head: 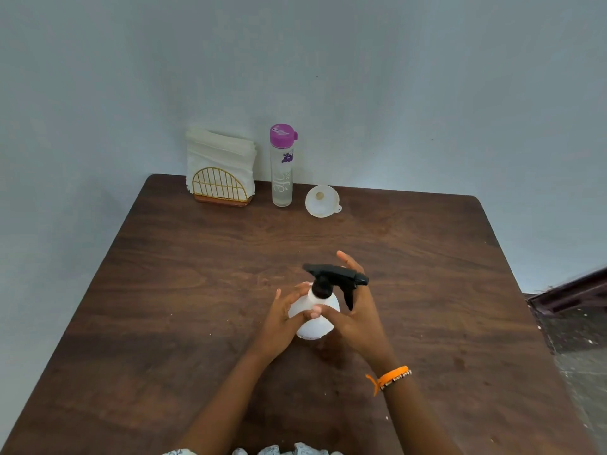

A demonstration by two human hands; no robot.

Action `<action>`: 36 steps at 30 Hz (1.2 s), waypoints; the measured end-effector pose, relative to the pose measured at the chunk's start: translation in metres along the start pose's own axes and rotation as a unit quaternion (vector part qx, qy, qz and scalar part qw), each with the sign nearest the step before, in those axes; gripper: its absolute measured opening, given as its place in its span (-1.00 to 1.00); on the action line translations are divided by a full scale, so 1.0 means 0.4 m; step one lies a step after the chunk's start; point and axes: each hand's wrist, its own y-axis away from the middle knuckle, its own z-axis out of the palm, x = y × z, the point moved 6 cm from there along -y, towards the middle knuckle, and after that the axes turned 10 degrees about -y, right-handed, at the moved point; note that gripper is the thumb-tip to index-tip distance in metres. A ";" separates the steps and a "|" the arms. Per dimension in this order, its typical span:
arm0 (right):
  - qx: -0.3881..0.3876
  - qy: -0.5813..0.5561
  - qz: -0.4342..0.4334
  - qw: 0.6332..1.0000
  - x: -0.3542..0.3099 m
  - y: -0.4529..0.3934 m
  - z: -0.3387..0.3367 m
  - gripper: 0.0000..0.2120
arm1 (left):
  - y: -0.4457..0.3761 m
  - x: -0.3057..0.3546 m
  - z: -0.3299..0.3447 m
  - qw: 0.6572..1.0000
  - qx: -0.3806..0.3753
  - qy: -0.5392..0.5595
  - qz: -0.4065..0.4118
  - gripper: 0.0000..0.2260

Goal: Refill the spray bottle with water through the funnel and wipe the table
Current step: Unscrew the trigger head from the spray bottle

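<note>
A dark brown wooden table [197, 290] fills the near and middle ground, its far edge against a pale wall [361, 77]. Along that far edge three things stand in a row: a gold wire napkin holder stuffed with white paper napkins [220, 169] at the left, a tall clear water bottle with a purple cap [281, 165] just right of it, and a white plastic funnel [322, 201] lying just right of the bottle. Well nearer, about mid-table, a white spray bottle with a black trigger head [315, 310] stands on the table. The left hand [282, 320] lies against its left side, the right hand [354, 310] against its right.
</note>
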 end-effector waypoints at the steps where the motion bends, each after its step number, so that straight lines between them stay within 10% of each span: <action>1: 0.002 -0.006 0.000 1.000 -0.001 -0.004 0.005 -0.19 | -0.002 -0.006 0.002 1.000 -0.004 -0.006 0.003 -0.36; 8: 0.040 0.056 -0.015 0.997 -0.013 -0.026 0.020 -0.79 | -0.010 -0.045 0.017 0.999 -0.029 -0.003 -0.035 -0.40; 14: -0.014 0.073 0.034 0.997 -0.014 -0.016 0.021 -0.59 | -0.003 -0.019 0.010 0.999 -0.024 -0.030 -0.025 -0.41; 36: 0.175 -0.132 -0.078 0.973 -0.373 -0.102 -0.122 -0.90 | 0.009 0.023 -0.011 0.997 -0.048 -0.032 -0.041 -0.52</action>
